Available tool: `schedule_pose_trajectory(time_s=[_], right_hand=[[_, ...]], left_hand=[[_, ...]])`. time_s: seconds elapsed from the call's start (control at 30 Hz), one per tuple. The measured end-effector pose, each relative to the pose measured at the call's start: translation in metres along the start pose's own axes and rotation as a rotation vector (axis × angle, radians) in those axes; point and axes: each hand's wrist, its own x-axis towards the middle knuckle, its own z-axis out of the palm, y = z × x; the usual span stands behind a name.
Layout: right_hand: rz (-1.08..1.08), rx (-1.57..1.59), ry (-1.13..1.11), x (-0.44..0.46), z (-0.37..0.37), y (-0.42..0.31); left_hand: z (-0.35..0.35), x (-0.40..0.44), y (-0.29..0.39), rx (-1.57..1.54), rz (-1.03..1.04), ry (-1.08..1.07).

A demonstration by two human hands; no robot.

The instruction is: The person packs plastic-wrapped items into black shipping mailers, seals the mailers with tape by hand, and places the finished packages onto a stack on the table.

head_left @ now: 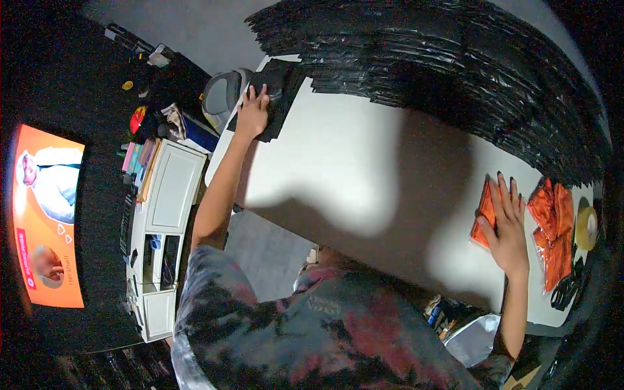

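Note:
My left hand (253, 116) lies with its fingers spread on a small pile of black plastic bags (281, 97) at the table's left end. At the other end, my right hand (508, 235) rests flat, fingers stretched, over an orange packet (482, 211) in clear wrapping. The hand covers part of that packet. Just right of it, more orange packets (552, 237) lie in a stack. Both hands press from above and their fingers are not wrapped round anything.
A long row of stacked black bags (416, 49) lines the white table's (331, 149) far edge. A tape roll (586, 227) and black cord (567, 292) are at the right end. A white cabinet (174, 185) and lit screen (55, 260) stand left.

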Motion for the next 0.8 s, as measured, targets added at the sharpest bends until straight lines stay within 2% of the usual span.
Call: schedule_pose_trajectory(time_s=[0.07, 0.1, 0.13, 0.17, 0.23, 0.27, 0.33, 0.37, 0.43, 0.5, 0.57, 0.6, 0.63, 0.7, 0.73, 0.77, 0.8], right_hand=[[0.008, 0.004, -0.002, 0.001, -0.001, -0.001], [0.011, 0.009, -0.01, 0.0, -0.001, -0.002], [0.013, 0.009, -0.013, 0.0, -0.001, -0.002], [0.013, 0.001, -0.017, 0.001, -0.001, -0.002], [0.012, -0.007, -0.02, 0.001, -0.002, -0.002], [0.014, -0.013, -0.025, 0.001, -0.002, -0.002], [0.015, -0.017, -0.032, 0.002, -0.003, -0.002], [0.007, 0.001, -0.047, 0.002, -0.004, 0.0], [0.001, 0.02, -0.064, 0.001, -0.007, 0.006], [-0.044, 0.063, -0.116, 0.001, -0.011, 0.012], [-0.029, 0.109, -0.157, 0.001, -0.022, 0.011], [-0.016, 0.157, -0.196, 0.001, -0.027, 0.011], [0.005, 0.19, -0.198, -0.001, -0.028, 0.012], [0.024, 0.186, -0.189, -0.008, -0.029, 0.019], [0.044, 0.181, -0.178, -0.013, -0.025, 0.026], [0.031, 0.183, -0.141, -0.017, -0.022, 0.033], [0.016, 0.185, -0.105, -0.02, -0.019, 0.039]], left_hand=[[-0.004, 0.008, -0.016, -0.376, -0.03, 0.086], [-0.039, -0.006, -0.002, -0.552, -0.175, 0.093], [-0.034, 0.008, -0.025, -0.962, -0.237, 0.175], [-0.029, 0.013, -0.051, -1.14, -0.117, 0.3], [-0.083, -0.016, -0.023, -1.532, -0.22, 0.363], [-0.082, -0.011, -0.044, -1.667, -0.214, 0.462], [-0.109, -0.024, -0.033, -1.779, -0.231, 0.591], [-0.119, -0.03, -0.024, -1.777, -0.231, 0.59], [-0.124, -0.041, 0.003, -1.731, 0.0, 0.792], [-0.108, -0.058, 0.048, -1.538, 0.202, 0.857], [-0.09, -0.087, 0.108, -1.73, 0.085, 0.63], [-0.071, -0.099, 0.141, -1.179, 0.355, 0.428], [-0.051, -0.102, 0.164, -2.014, -0.017, 0.071], [-0.061, -0.123, 0.246, -1.322, 0.704, -0.227], [-0.07, -0.116, 0.274, -0.765, 1.221, 0.136], [-0.071, -0.12, 0.306, -0.557, 1.385, 0.167], [-0.059, -0.124, 0.323, -0.609, 1.438, 0.144]])
